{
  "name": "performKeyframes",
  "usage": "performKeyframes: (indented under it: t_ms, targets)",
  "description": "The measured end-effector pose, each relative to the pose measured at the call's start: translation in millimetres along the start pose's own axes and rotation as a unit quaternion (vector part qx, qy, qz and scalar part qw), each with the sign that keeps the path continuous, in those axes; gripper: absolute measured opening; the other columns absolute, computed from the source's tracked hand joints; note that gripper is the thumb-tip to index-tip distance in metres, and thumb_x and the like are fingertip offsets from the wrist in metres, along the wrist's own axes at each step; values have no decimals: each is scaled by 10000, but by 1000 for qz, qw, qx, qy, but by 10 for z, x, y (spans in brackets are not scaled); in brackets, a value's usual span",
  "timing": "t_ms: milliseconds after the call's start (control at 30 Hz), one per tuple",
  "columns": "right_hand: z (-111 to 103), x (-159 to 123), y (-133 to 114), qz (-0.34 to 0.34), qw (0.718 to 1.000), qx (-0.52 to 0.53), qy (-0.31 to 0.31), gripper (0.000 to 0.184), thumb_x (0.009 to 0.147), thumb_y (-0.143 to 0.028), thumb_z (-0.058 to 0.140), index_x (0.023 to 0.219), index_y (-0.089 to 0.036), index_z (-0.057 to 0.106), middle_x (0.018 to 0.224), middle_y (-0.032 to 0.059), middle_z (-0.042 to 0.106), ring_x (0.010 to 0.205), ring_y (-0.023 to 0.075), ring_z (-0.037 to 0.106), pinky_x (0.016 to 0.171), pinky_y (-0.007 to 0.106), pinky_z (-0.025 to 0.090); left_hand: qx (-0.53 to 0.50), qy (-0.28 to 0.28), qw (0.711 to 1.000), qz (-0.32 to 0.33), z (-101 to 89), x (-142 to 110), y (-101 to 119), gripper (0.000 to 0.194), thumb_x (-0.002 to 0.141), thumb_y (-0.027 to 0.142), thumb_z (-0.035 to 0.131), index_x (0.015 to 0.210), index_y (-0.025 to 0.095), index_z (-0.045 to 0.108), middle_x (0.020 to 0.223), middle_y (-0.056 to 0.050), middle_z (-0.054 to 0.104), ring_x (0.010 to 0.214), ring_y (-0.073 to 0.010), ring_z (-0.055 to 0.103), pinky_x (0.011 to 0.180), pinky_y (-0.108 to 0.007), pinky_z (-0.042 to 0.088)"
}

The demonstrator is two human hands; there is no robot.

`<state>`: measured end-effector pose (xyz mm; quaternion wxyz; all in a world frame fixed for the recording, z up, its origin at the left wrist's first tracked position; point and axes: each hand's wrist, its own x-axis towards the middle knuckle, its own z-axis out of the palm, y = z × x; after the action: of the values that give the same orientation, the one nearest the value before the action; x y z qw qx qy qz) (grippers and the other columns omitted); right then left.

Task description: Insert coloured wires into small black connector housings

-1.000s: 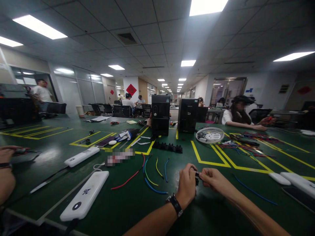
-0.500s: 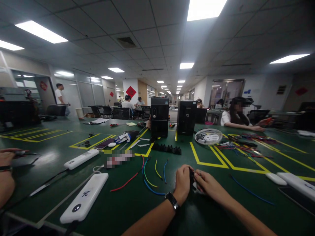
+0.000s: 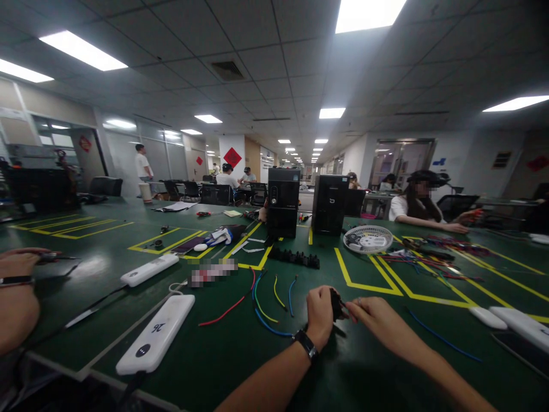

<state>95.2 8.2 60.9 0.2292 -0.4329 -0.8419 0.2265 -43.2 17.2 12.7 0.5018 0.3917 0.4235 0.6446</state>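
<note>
Nearest us, our left hand (image 3: pixel 319 313) and right hand (image 3: pixel 374 318) meet over the green surface (image 3: pixel 223 349), fingers closed together on a small black part (image 3: pixel 335 303) pinched between them. We judge the part could slip from so tight a pinch and drop among the loose wires (image 3: pixel 261 300) just left of it, where it would be hard to spot. Farther left of the part lies a white power bank (image 3: pixel 155 335); beyond it stand two black computer towers (image 3: pixel 283 201).
</note>
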Motion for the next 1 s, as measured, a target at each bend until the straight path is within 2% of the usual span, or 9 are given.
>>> performKeyframes:
  t_ms: [100, 300, 400, 533, 600, 667, 800, 900, 1000]
  targets:
    - [-12, -2, -34, 2, 1000, -9, 19, 450, 906, -459, 393, 587, -187, 557, 594, 23, 592, 577, 166, 523, 554, 256, 322, -29, 9, 1000, 4, 14, 8, 0, 267, 743, 336, 454, 656, 130, 599, 584, -30, 584, 443, -124, 540, 421, -229, 431]
    - [324, 91, -58, -8, 996, -9, 91, 440, 928, -456, 334, 632, -201, 534, 633, 31, 593, 604, 177, 535, 587, 259, 325, -164, 51, 985, 20, 39, 134, 104, 212, 697, 320, 491, 628, 134, 567, 526, -7, 563, 469, -133, 559, 495, -236, 435]
    - [391, 132, -57, -15, 994, 0, 110, 451, 938, -453, 321, 608, -199, 497, 599, 12, 554, 595, 159, 514, 586, 246, 317, -204, 53, 978, 14, 24, 181, 138, 198, 682, 318, 501, 646, 133, 564, 544, -8, 574, 490, -135, 569, 532, -244, 439]
    - [269, 81, -85, 14, 994, 35, 99, 482, 925, -490, 332, 580, -185, 476, 547, -11, 477, 542, 129, 447, 532, 234, 288, -72, 5, 995, 74, -56, 150, 169, 203, 726, 306, 486, 639, 150, 582, 556, -5, 575, 503, -127, 548, 536, -237, 421]
    - [197, 38, -106, 31, 993, 67, 93, 495, 919, -512, 339, 578, -181, 479, 510, -30, 414, 499, 112, 401, 500, 228, 267, 7, -20, 990, 139, -71, 115, 189, 225, 762, 293, 461, 645, 158, 598, 583, -9, 585, 527, -124, 547, 549, -231, 417]
    - [186, 9, -100, 40, 989, 96, 100, 499, 920, -524, 330, 595, -180, 488, 494, -42, 376, 475, 103, 372, 485, 223, 260, 22, -29, 984, 173, -52, 97, 208, 239, 781, 284, 439, 663, 161, 607, 617, -15, 599, 559, -126, 557, 573, -231, 424]
    - [387, -1, 25, 28, 994, 45, 100, 499, 931, -486, 334, 573, -182, 501, 523, -14, 470, 509, 117, 432, 513, 231, 284, -141, -3, 986, 90, -64, 179, 285, 218, 755, 332, 460, 672, 157, 562, 560, -3, 559, 521, -141, 559, 562, -259, 443]
    - [544, 6, 110, 21, 998, -24, 51, 497, 938, -447, 352, 566, -181, 547, 534, 3, 539, 510, 127, 473, 528, 242, 291, -283, 59, 956, 49, -199, 300, 392, 237, 753, 359, 421, 684, 158, 526, 540, 4, 535, 521, -149, 574, 585, -287, 469]
    - [550, -2, 89, 16, 998, -41, 43, 494, 964, -410, 305, 658, -181, 618, 600, 15, 604, 572, 139, 543, 566, 239, 324, -269, 61, 961, 32, -294, 362, 436, 241, 749, 338, 428, 734, 136, 558, 579, -21, 584, 586, -171, 621, 631, -308, 487]
